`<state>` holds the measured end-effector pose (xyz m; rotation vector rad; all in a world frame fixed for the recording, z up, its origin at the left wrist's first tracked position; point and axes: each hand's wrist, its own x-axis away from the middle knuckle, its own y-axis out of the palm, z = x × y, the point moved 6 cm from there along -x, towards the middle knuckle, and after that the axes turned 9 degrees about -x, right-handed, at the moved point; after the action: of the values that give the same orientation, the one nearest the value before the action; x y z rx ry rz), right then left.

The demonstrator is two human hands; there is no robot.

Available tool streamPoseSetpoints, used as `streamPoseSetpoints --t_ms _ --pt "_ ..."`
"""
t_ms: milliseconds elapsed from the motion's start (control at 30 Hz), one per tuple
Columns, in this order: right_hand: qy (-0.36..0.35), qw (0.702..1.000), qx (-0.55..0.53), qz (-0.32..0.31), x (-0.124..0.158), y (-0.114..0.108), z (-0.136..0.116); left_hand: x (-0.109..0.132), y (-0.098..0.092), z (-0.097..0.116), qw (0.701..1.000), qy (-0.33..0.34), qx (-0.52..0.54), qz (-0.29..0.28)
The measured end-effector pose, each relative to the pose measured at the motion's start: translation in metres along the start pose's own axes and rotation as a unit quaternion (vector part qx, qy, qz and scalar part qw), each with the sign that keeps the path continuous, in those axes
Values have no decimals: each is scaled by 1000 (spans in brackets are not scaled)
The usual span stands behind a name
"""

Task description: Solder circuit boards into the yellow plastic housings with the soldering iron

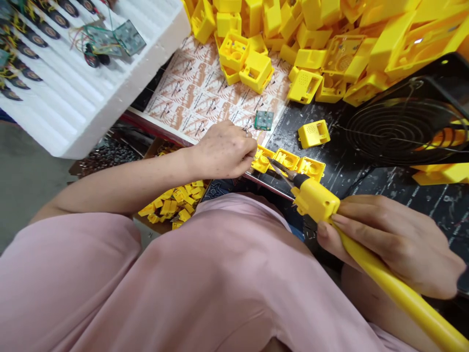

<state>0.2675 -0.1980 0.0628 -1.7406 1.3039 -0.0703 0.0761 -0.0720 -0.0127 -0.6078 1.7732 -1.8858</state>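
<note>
The left hand [223,149] pinches the leftmost yellow housing [261,161] of a row at the desk [432,205] edge. Right of it and nearer, the right hand [388,244] grips a yellow tool [315,199], its metal tip just beside that housing.

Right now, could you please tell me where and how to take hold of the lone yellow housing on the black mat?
I would take the lone yellow housing by its opposite side walls, straight down from above: it lies flat on the black mat, grille face up, bare mat all round it, clear of the yellow tool.
</note>
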Motion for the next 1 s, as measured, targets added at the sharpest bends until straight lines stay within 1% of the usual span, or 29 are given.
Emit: streamPoseSetpoints --t_ms 100,200,267,400,467,567,667,767,800,900,1000 --pt "-27 999 1 18 6 -1 0 0 -1 0 1000 -5 1 5" --pt "-15 1000 1 21 6 4 3 1 -1 0 1000 -4 -7 7" --pt "-19 999 -2 28 4 6 3 1 -2 0 1000 -8 -9 10" --pt "-66 997 -16 32 -3 14 -1 2 -2 0 1000 -12 -10 15" --pt "-80 996 -14 36 -7 18 -1 2 -1 0 1000 -9 -8 13" --pt "-82 996 0 18 -12 21 -4 2 1 0 1000 -8 -5 10" --pt "-67 998 -2 6 -11 16 -6 1 0 1 1000 -9 -9 10" --pt "-13 1000 5 12 -5 7 -1 0 -2 2 1000 -6 -12 8" --pt "-4 1000 9 12 -2 5 1 0 -2 2 1000 -7 -15 5" --pt "-6 1000 7 17 5 5 5 0 -2 2 999 -12 -29 -6" --pt "6 999 -5 49 8 4 10 -1 -1 3 999 -9 -43 -13"
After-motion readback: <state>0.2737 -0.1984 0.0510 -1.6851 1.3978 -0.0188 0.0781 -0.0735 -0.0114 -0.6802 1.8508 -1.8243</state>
